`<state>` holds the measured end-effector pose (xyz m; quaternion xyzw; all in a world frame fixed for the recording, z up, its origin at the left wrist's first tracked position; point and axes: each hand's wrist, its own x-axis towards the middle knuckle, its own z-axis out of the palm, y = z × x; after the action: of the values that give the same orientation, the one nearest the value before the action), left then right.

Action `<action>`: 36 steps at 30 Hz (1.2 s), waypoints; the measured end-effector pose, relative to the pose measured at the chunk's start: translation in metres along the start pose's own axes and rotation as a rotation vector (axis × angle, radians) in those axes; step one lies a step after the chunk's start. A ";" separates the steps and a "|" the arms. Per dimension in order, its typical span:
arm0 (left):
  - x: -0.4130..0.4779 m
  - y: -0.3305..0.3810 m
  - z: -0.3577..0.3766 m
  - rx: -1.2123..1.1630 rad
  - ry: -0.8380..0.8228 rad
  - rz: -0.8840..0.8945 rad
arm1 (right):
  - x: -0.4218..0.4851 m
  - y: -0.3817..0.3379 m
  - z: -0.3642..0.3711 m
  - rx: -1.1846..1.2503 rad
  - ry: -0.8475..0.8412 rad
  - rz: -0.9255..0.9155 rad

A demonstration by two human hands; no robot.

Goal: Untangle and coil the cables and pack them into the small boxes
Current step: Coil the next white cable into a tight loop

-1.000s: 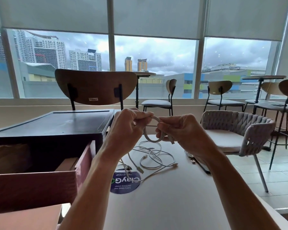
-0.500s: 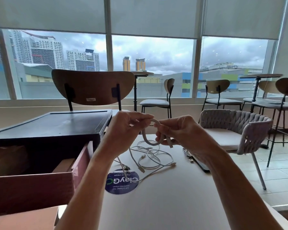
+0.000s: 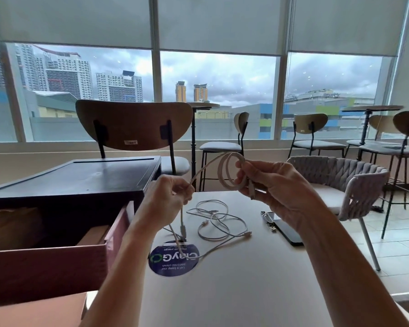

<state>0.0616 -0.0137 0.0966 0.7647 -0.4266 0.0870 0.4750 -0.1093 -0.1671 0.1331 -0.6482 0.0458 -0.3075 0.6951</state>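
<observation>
Cable (image 3: 222, 173) loops sit pinched in fingers of right hand (image 3: 279, 192), tail slanting down-left into left hand (image 3: 165, 201), fingers curled round it.

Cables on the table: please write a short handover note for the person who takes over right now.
Right hand: grips a small coil of the white cable.
Left hand: pinches its free run, which hangs toward the table.
Other cables lie tangled on the table; open box at left.
Done: about two turns. Left: finish this coil, untangle the rest, pack all.
</observation>
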 end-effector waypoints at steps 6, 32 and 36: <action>-0.004 -0.001 0.009 -0.236 0.014 -0.274 | 0.002 0.003 0.000 0.032 -0.008 -0.007; -0.006 0.043 0.011 -1.101 -0.273 -0.456 | 0.006 0.021 0.018 -0.116 0.043 -0.054; -0.007 0.046 0.008 -1.015 -0.385 -0.371 | 0.009 0.026 0.019 -0.130 0.134 -0.101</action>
<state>0.0212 -0.0246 0.1180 0.5051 -0.3523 -0.3544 0.7036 -0.0835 -0.1561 0.1145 -0.6715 0.0795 -0.3812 0.6305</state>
